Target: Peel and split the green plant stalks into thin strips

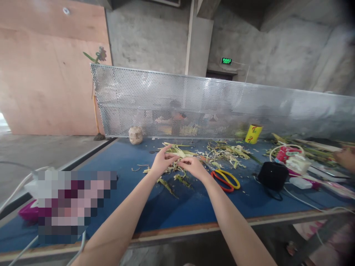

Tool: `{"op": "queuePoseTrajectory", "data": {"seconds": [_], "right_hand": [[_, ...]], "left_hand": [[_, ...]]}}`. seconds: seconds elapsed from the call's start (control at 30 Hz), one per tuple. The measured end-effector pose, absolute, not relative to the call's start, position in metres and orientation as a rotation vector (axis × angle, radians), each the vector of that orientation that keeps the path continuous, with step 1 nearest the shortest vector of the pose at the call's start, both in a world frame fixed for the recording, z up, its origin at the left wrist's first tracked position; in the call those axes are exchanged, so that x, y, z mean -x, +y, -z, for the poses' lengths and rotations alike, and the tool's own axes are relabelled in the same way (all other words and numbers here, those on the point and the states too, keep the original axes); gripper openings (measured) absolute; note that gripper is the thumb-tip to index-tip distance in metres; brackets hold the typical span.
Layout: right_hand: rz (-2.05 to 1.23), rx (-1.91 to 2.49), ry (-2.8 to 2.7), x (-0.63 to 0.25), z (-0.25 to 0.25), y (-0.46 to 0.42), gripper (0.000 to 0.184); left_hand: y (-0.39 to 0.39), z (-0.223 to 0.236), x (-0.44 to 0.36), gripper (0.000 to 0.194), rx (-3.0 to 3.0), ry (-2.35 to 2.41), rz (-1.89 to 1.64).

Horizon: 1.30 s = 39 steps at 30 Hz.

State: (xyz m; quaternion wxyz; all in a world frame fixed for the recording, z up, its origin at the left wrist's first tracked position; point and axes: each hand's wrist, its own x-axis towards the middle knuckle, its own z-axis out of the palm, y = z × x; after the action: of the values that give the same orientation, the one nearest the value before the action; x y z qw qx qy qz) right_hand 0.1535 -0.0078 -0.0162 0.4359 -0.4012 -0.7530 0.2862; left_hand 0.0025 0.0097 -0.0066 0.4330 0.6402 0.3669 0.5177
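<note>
My left hand [162, 161] and my right hand [192, 166] meet over the middle of the blue table, fingertips almost touching. Between them is a pale green plant stalk [180, 152], which the fingers of both hands pinch; its lower end is hidden by the fingers. More cut stalks lie behind and under the hands. Closer to me rest two darker green plant tips [168, 187]. Just right of my right hand lie scissors [226, 181] with one red and one yellow handle, their blades partly covered by scraps.
A heap of plant scraps [229, 153] spreads at the back right. Around it stand a yellow roll [253, 133], a black box-shaped object [273, 176] and white cables. A whitish lump [135, 135] sits by the perforated metal screen [155, 99]. Another person's hand [345, 157] shows at far right.
</note>
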Motion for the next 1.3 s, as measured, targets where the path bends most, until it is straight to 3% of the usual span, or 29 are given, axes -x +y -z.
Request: {"op": "queuePoseTrajectory", "data": {"seconds": [0.23, 0.53, 0.77, 1.07, 1.3], "right_hand": [[-0.671, 1.038, -1.817, -0.155, 0.016, -0.006, 0.025], [-0.489, 1.05, -1.67, -0.159, 0.017, -0.003, 0.025], [-0.393, 1.032, -1.619, -0.161, 0.018, 0.001, 0.021], [-0.521, 0.958, -1.727, -0.155, 0.016, -0.004, 0.021], [-0.456, 0.986, -1.707, -0.155, 0.022, 0.001, 0.021]], "left_hand": [[0.003, 0.001, -0.005, 0.081, -1.517, 0.914, -1.405], [0.006, 0.002, -0.005, 0.063, -1.163, 0.963, -1.349], [0.001, 0.01, -0.014, 0.094, -1.266, 0.854, -1.132], [0.002, 0.009, -0.014, 0.068, -1.351, 0.811, -1.195], [0.003, 0.013, -0.016, 0.079, -1.264, 0.786, -1.184]]}}
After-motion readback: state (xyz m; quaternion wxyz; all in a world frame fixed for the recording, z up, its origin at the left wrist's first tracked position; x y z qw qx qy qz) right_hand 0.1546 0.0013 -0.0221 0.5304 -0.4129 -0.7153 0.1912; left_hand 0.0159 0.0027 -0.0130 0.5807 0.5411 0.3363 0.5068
